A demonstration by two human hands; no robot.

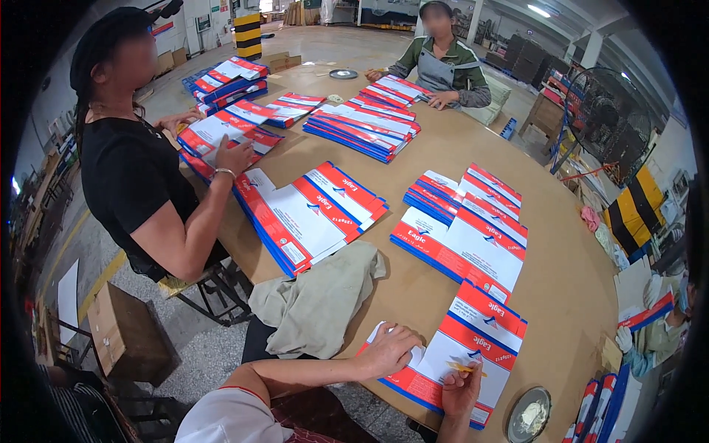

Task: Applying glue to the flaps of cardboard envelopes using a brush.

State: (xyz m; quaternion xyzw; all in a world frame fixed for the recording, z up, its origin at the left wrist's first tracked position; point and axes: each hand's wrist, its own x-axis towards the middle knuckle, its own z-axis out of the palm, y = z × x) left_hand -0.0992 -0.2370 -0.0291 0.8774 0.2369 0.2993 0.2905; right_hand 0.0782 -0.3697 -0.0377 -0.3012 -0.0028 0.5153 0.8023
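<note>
A printed red, white and blue cardboard sheet (473, 347) lies flat at the table's near edge. My left hand (391, 351) rests on its left part, fingers stretched over the white and red surface. My right hand (459, 391) is closed around a small, thin yellow strip-like tool (464, 367), held just over the lower right of the sheet. Whether its tip touches the card I cannot tell. To the right of that hand, a round dish (529, 415) holds a whitish paste.
Stacks of matching sheets lie ahead (473, 244) and left of centre (310, 214). A crumpled beige cloth (317, 299) hangs over the table edge. One person (140, 162) works at the left, another (443, 66) across the table (561, 295). A black fan (609, 111) stands right.
</note>
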